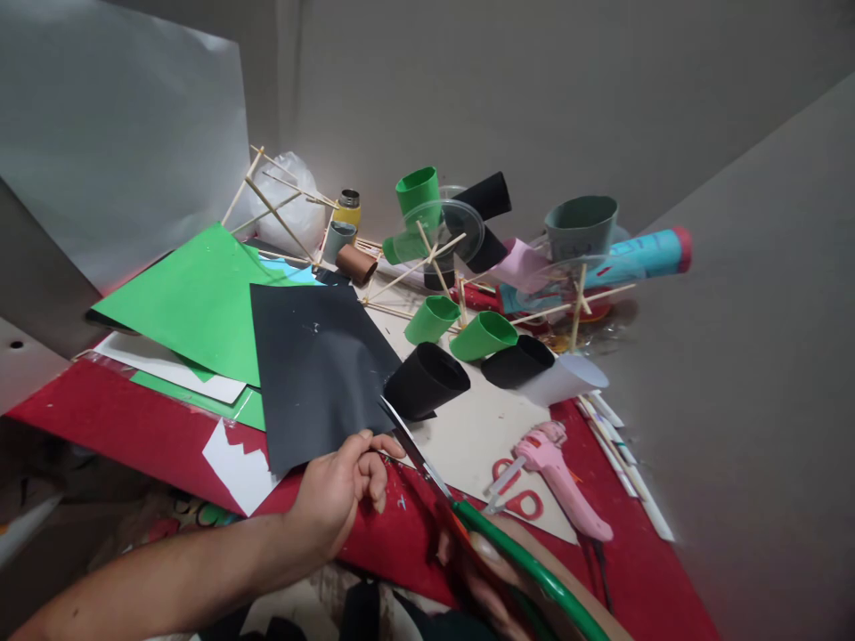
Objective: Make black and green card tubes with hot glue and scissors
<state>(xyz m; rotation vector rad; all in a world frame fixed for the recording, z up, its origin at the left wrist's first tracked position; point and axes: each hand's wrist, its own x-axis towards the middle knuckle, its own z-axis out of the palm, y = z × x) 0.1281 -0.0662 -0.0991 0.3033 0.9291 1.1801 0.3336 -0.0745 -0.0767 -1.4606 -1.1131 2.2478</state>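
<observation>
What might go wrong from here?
The green scissors run right beside the left hand, so a slip might cut it. They also end close to the nearest black tube and might knock it. The glue gun trails its cord toward the near side of the table, where it might get snagged.

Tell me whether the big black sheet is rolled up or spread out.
Spread out: the black sheet shows a broad, open face, unlike the rolled black tube beside it.
</observation>
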